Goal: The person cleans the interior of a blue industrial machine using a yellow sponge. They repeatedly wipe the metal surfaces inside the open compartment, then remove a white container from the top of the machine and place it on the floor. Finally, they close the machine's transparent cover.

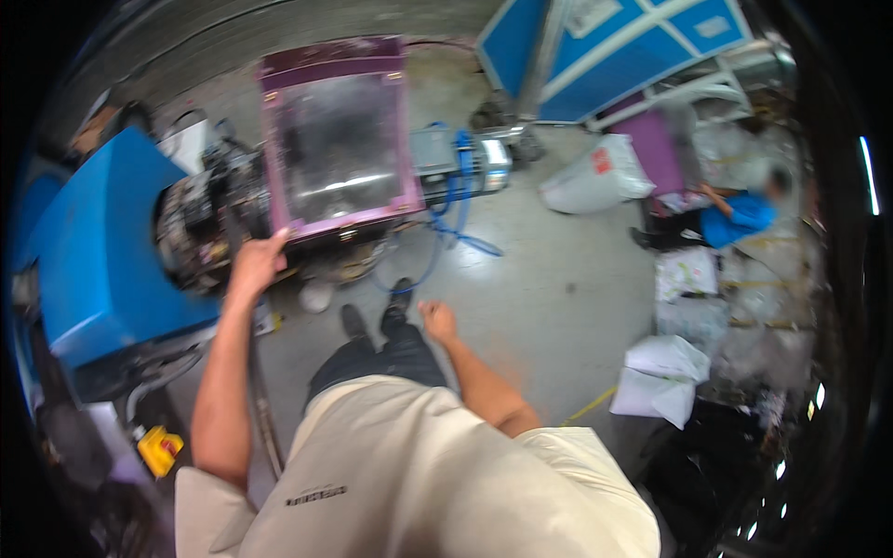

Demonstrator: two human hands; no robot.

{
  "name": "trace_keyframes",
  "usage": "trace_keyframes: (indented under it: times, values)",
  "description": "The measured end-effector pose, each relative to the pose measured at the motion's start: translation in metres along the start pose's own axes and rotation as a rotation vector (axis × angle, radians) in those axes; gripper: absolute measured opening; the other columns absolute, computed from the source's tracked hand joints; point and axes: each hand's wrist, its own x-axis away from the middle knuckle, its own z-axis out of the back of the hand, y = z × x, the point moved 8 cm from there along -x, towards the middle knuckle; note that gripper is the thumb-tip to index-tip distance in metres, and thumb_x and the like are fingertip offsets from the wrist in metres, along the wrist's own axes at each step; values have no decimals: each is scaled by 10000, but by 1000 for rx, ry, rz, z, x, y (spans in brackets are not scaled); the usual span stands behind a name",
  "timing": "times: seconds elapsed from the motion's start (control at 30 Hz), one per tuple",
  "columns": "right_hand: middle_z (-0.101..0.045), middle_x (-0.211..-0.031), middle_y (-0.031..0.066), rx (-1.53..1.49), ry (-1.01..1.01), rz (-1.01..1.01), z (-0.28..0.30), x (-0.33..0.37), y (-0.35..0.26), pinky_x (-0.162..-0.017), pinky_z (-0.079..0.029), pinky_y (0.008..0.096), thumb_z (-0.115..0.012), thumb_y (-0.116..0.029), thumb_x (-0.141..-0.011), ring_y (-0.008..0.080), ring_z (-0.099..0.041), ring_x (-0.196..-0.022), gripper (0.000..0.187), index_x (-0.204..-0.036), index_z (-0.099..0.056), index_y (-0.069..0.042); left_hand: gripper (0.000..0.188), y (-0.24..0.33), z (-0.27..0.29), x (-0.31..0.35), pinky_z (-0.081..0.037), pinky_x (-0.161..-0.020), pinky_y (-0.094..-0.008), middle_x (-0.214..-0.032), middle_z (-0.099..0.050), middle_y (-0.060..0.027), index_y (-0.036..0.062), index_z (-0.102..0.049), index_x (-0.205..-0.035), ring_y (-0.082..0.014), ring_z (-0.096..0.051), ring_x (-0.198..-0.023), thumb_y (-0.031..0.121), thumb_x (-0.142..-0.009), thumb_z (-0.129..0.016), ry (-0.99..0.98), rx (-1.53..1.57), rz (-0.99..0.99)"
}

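Note:
My left hand is raised and grips the lower left corner of a purple-framed clear cover on a machine. The cover is a shiny rectangular panel that stands over the machine's middle. My right hand hangs loose at my side above the grey floor, fingers curled, holding nothing. Below me I see my cream shirt, dark trousers and black shoes.
A blue machine housing stands at my left, with a yellow object on the floor below it. Blue hoses trail from a metal unit. White sacks lie at right, where a person in blue sits. Blue panels lean behind.

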Motion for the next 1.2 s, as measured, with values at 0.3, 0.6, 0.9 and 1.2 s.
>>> trace_keyframes:
  times: [0.3,0.6,0.9,1.2]
  values:
    - [-694,-715,143,-119,-448,-521,10,203,237,-457,-465,376,-634,-303,-1006,214,-603,-514,322,-912,-706,-4,664,8,21,4,-449,-607,-422,-561,-571,-130,7,-620,-599,-266,-594,-570,576,-938,-655,89,-121,-14]
    - [-709,-833,113,-359,-373,-671,-37,244,212,-540,-504,335,-650,-226,-986,183,-657,-671,220,-965,-740,-26,539,49,37,25,-470,-660,-486,-653,-613,-214,-5,-577,-690,-397,-613,-640,455,-939,-705,184,-384,-119]
    - [-699,-836,45,-591,-308,-714,22,171,165,-592,-520,309,-678,-320,-1000,141,-658,-692,253,-1052,-720,-76,307,142,110,129,-425,-608,-328,-695,-550,-28,-14,-591,-858,-103,-491,-655,250,-920,-734,14,-185,-263]
    - [-697,-867,46,-657,-227,-637,61,181,214,-564,-506,307,-662,-368,-1017,148,-648,-663,292,-1023,-692,-77,461,227,141,279,-458,-750,-335,-876,-586,-70,-33,-637,-1144,-182,-543,-810,189,-770,-790,136,-311,-550]
